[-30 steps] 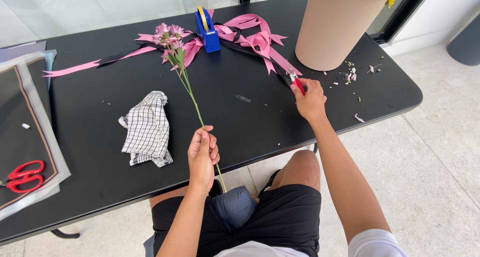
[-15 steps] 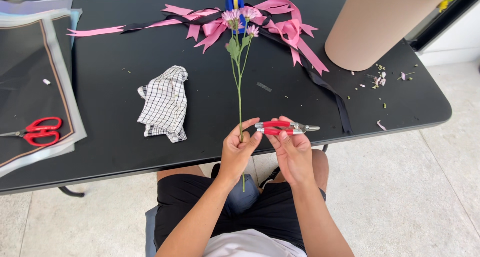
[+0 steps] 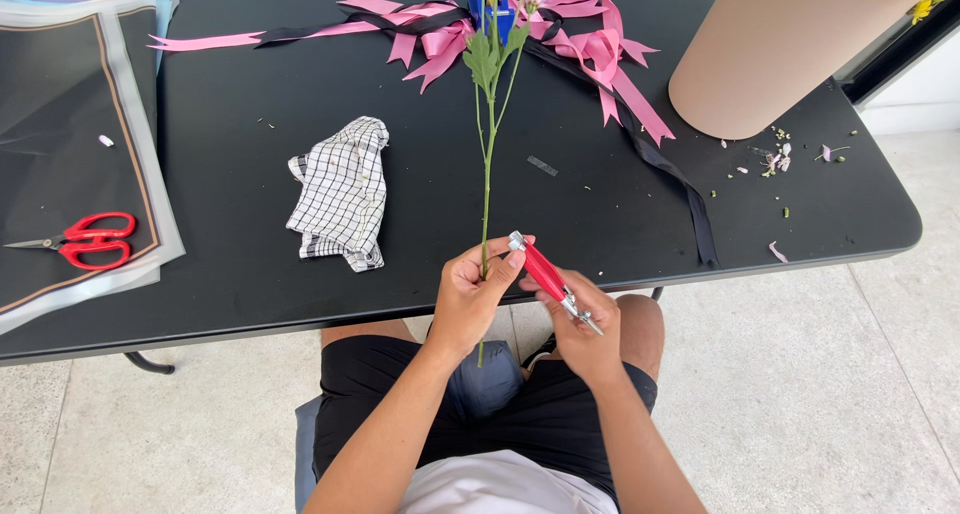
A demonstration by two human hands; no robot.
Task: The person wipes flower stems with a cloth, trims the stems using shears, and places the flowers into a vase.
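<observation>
My left hand (image 3: 470,299) grips the lower part of a long green flower stem (image 3: 487,164), held upright over the front edge of the black table (image 3: 250,274). Its leaves and pink bloom reach the top of the head view. My right hand (image 3: 585,324) holds a red-handled cutter (image 3: 545,274), whose metal tip points toward the stem just above my left fingers. The stem's cut end hangs below my left hand over my lap.
A checked cloth (image 3: 340,194) lies left of the stem. Pink and black ribbons (image 3: 590,54) and a blue object spread across the far side. A tan pot (image 3: 770,54) stands at right with petal scraps. Red scissors (image 3: 85,239) rest on wrapping sheets at left.
The flower has been lifted and brought closer and upright. My right hand fetched the red cutter from beside the pot and now angles it up against the stem.
</observation>
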